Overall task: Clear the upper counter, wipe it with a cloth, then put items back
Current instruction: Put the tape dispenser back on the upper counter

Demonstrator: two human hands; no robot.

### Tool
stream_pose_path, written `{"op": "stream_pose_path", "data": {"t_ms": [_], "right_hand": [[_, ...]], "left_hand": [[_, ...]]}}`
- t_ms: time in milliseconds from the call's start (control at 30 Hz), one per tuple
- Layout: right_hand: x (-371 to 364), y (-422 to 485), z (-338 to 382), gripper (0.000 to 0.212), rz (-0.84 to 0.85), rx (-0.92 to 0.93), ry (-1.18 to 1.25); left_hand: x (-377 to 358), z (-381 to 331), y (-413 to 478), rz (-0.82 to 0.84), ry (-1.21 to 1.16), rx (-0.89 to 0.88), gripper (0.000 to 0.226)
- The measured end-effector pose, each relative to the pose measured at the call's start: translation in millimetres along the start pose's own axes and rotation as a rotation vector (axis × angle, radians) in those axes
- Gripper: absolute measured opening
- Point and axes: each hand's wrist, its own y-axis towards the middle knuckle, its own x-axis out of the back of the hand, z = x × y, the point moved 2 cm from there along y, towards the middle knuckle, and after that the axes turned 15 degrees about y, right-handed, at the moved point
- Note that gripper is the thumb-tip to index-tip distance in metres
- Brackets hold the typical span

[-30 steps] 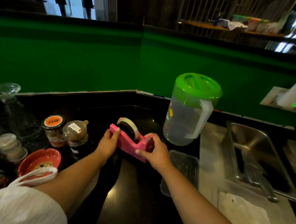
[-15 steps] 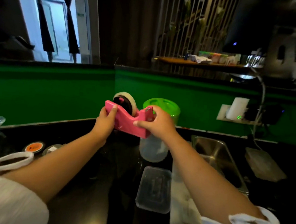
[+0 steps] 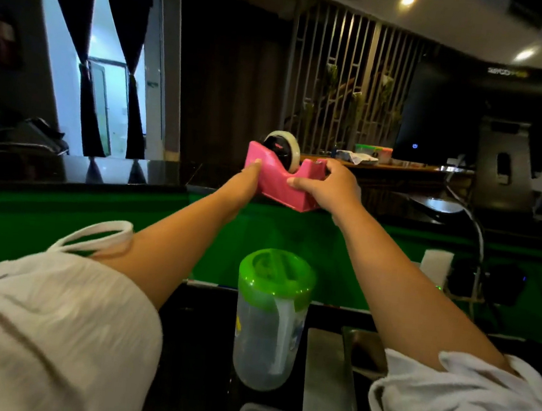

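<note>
Both hands grip the pink tape dispenser at the front edge of the upper counter. The left hand pinches its tall roll end, and the right hand curls round the low cutter end. Its long axis runs left to right along that edge, dipping rightward, so setting it down likely needs a short push forward. There is open ledge to the left, while a lamp head sits close on the right.

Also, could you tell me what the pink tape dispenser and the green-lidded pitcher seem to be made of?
Tape dispenser: likely moulded plastic, smooth, evenly pink with a sheen. Pitcher: probably translucent plastic, given its cloudy see-through wall; its green lid looks opaque, glossy plastic.
</note>
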Motion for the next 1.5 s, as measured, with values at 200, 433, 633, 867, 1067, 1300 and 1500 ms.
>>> {"op": "stream_pose_path", "data": {"t_ms": [200,433,633,867,1067,1300,1500], "right_hand": [[-32.7,61.7,-17.7,0.070,-0.033,-0.087,-0.156],[-72.9,93.1,-37.0,0.069,-0.013,-0.117,-0.213],[-60.3,104.7,-50.6,0.041,0.289,-0.095,0.060],[-84.0,108.7,-54.3,0.053,0.214,-0.015,0.012],[-102.3,122.5,-53.7,0.050,0.164,-0.038,-0.030],[-113.7,130.9,-53.4,0.053,0.130,-0.043,-0.107],[-116.6,107.1,-56.6,0.040,0.176,-0.052,-0.129]], "left_hand": [[-19.8,5.2,36.2,0.128,-0.039,0.042,0.057],[-24.3,17.7,75.9,0.144,0.068,0.007,0.063],[-22.8,24.9,89.6,0.150,0.050,0.003,0.069],[-17.8,32.6,103.8,0.152,0.052,0.066,0.066],[-12.1,28.0,113.6,0.185,0.043,0.085,0.069],[-13.9,27.0,117.3,0.139,0.140,0.124,0.066],[-9.0,27.7,85.4,0.107,0.297,0.105,0.060]]}}
